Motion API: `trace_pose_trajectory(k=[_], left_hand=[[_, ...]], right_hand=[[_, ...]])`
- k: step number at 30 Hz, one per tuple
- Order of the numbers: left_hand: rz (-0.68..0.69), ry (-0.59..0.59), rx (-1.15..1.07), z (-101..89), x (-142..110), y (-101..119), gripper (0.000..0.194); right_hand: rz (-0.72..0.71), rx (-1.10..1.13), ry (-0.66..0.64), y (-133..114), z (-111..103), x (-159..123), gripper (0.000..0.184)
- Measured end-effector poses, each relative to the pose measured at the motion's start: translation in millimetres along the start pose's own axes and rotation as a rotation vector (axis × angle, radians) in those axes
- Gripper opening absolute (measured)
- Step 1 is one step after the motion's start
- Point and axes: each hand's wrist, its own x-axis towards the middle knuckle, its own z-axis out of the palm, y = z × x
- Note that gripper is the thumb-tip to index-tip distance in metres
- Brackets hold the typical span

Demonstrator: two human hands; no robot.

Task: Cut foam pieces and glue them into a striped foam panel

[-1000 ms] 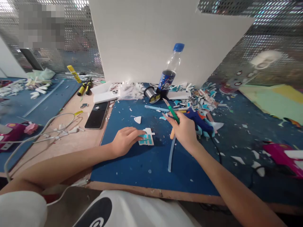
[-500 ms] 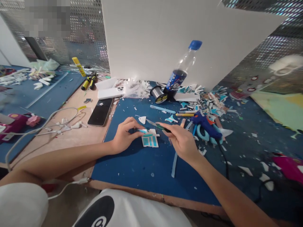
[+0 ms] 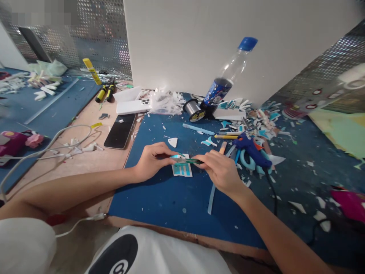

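Observation:
My left hand (image 3: 151, 161) pinches a small blue-and-white piece (image 3: 177, 156) between thumb and fingers. Opposite it, my right hand (image 3: 222, 173) grips a slim craft knife (image 3: 196, 161) with a dark green handle. Its blade points left and lies across the small piece; whether it touches is too small to tell. Just below both sets of fingertips, a flat white foam piece with blue patches (image 3: 183, 172) rests on the blue mat (image 3: 171, 201). A white rounded triangle (image 3: 172, 142) lies a little beyond the left fingers.
To the right sit a blue glue gun (image 3: 251, 150), light-blue-handled scissors (image 3: 246, 161) and scattered offcuts (image 3: 262, 121). Behind stand a leaning cola bottle (image 3: 218, 91) and a wire spool (image 3: 194, 111). At left lie a black phone (image 3: 119, 131), pliers (image 3: 105, 91) and a white cable (image 3: 51, 146).
My right hand has brought the knife blade down and level, from above the patterned piece to the small piece at my left fingertips. The left hand keeps its pinch. The view has shifted slightly.

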Motion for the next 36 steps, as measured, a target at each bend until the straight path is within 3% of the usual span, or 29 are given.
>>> trace_pose_trajectory(k=[20,36], left_hand=[[0.023,-0.012,0.005,1.0,0.3,-0.6,0.014],[0.015,-0.027,0.007,-0.1,-0.3,0.9,0.017]], right_hand=[[-0.01,0.014,-0.002,-4.1,0.8,0.5,0.018],[-0.039,0.006,0.091,-1.6,2.6,-0.8,0.014]])
